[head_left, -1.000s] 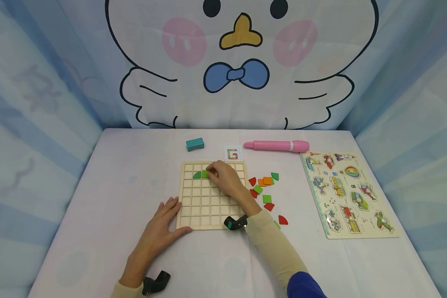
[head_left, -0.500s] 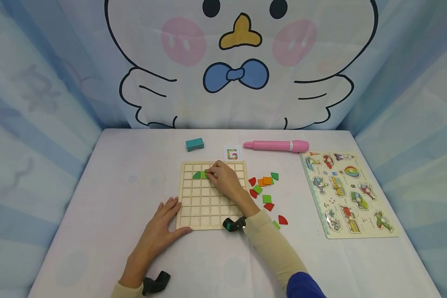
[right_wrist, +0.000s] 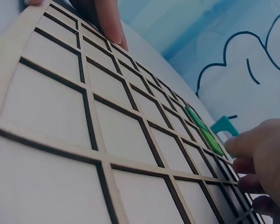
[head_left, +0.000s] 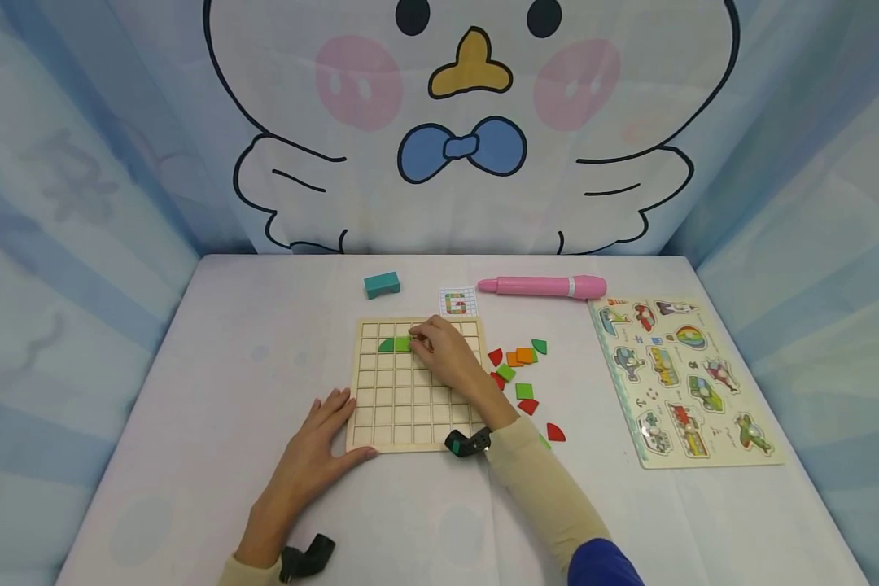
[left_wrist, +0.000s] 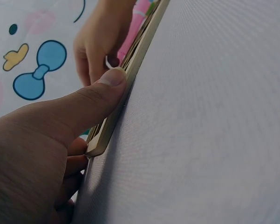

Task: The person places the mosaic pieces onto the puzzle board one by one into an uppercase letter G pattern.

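Both of the person's forearms are showing pale cream, close-fitting sleeves that are ending at the wrists. The left hand (head_left: pixel 315 456) and the right hand (head_left: pixel 447 354) are bare, wearing no gloves or rings that the views show. Each wrist is carrying a small black camera unit: one is sitting just below the left sleeve cuff, and the other, on the right wrist, is showing a teal-green patch on its face. Above the right cream sleeve, a dark blue outer sleeve is covering the upper arm.
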`<state>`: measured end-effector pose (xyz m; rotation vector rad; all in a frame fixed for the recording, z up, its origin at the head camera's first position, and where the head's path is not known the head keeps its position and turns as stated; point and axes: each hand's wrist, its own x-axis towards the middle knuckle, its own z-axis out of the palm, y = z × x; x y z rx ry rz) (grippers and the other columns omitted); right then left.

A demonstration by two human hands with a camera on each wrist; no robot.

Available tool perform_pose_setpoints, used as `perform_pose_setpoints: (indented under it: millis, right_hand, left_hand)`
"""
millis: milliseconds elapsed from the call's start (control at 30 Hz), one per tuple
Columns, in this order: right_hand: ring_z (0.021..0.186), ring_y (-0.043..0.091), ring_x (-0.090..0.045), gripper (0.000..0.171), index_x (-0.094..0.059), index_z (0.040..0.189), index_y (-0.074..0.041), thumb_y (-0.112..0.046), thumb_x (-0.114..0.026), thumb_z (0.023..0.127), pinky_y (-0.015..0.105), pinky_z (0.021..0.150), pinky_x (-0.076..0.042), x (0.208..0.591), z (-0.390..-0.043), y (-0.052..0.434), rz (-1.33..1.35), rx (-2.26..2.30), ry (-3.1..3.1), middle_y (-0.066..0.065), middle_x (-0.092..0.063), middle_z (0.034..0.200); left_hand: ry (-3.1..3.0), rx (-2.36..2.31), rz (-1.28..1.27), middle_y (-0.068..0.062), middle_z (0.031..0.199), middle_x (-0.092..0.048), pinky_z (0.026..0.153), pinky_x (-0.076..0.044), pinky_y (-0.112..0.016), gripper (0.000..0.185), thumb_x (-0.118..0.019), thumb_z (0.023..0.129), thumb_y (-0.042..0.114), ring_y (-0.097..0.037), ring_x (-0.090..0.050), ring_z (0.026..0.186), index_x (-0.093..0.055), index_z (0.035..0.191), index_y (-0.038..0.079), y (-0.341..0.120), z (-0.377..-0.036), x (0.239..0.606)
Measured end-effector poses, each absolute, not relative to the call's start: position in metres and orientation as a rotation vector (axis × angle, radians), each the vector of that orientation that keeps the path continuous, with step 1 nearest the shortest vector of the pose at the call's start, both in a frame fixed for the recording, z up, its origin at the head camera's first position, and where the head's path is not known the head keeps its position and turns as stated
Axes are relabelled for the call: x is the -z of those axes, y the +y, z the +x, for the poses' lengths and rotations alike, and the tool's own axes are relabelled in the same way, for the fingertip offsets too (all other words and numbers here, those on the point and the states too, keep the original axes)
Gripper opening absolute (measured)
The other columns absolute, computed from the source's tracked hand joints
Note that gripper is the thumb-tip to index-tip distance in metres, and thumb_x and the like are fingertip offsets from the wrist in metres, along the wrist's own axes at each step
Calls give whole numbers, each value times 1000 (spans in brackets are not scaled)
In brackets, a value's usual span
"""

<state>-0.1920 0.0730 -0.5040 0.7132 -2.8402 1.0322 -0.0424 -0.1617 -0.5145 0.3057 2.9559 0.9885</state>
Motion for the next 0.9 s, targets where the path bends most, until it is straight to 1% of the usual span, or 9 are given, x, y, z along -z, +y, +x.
perform_pose_setpoints:
  millis: [233, 433, 633, 767, 900]
  right_hand:
    - [84, 14, -53, 26, -72, 119, -7, -21, -63, 99, 26, 71, -51, 498, -188, 82, 661, -1010, -2855, 4, -64, 105]
    - [87, 18, -56, 27, -71, 119, -5, -19, -65, 97, 30, 76, -54, 490, -184, 95, 630, -1019, -2847, 7, -64, 108]
    - [88, 19, -55, 27, -70, 120, -4, -18, -67, 96, 31, 76, -53, 488, -180, 112, 597, -1024, -2835, 8, -64, 108]
    - [93, 21, -58, 30, -69, 123, -4, -19, -67, 97, 33, 81, -56, 485, -179, 124, 558, -1039, -2844, 10, -64, 113]
    - [96, 24, -61, 31, -68, 123, -3, -20, -67, 97, 37, 83, -57, 480, -177, 134, 520, -1049, -2836, 11, -64, 113]
  left_hand:
    - [2957, -988, 302, -15, 155, -46, 127, -24, -51, 87, -83, 78, 47, -32, -36, 149, -51, 145, 2, -162, -42, 515]
    - [2964, -988, 313, -15, 155, -46, 127, -24, -51, 87, -84, 77, 46, -32, -36, 149, -52, 145, 2, -162, -42, 516]
    - [2958, -989, 298, -15, 155, -46, 127, -24, -51, 86, -83, 78, 46, -31, -36, 149, -52, 145, 2, -161, -41, 515]
    - [2954, -994, 297, -15, 156, -45, 127, -23, -50, 87, -83, 78, 46, -32, -35, 150, -51, 145, 2, -161, -41, 513]
    - [2957, -987, 301, -15, 156, -45, 127, -24, -51, 86, -84, 78, 45, -32, -35, 150, -51, 145, 1, -161, -41, 512]
